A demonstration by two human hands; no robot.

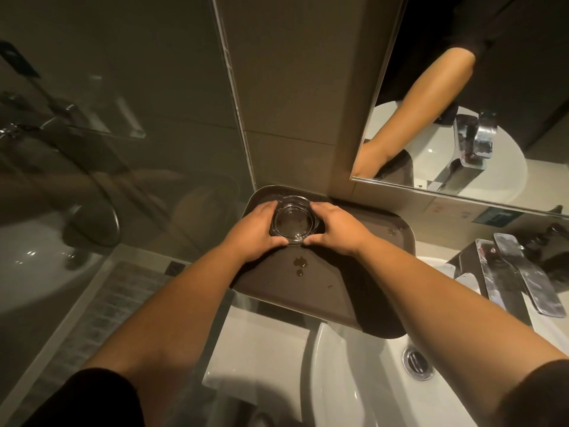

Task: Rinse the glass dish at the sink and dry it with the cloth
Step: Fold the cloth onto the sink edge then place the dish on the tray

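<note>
Head view puts my left hand (252, 231) and right hand (334, 231) cupped around the glass dish (295, 219), left fingers curled on its nine o'clock wall, right fingers on its three o'clock wall, thumbs meeting its near rim at six. Both hands are closed on it, equally near, so neither has the better claim. I cannot tell whether the dish is lifted or resting on the tray. It is round, with no long axis, thick, clear and slick-looking, with a few dark specks on its floor. Outward lies the dark tray (308, 291), flat, matt, rounded at its corners, dotted with brown drops (300, 264) at six o'clock from the dish. The white glossy sink (363, 392) sits at five o'clock, its metal drain (418, 363) beyond my right forearm, and the chrome faucet (520, 272) stands at three to four o'clock. I judge the carry must sweep toward me and rightward. No cloth that I can identify.
</note>
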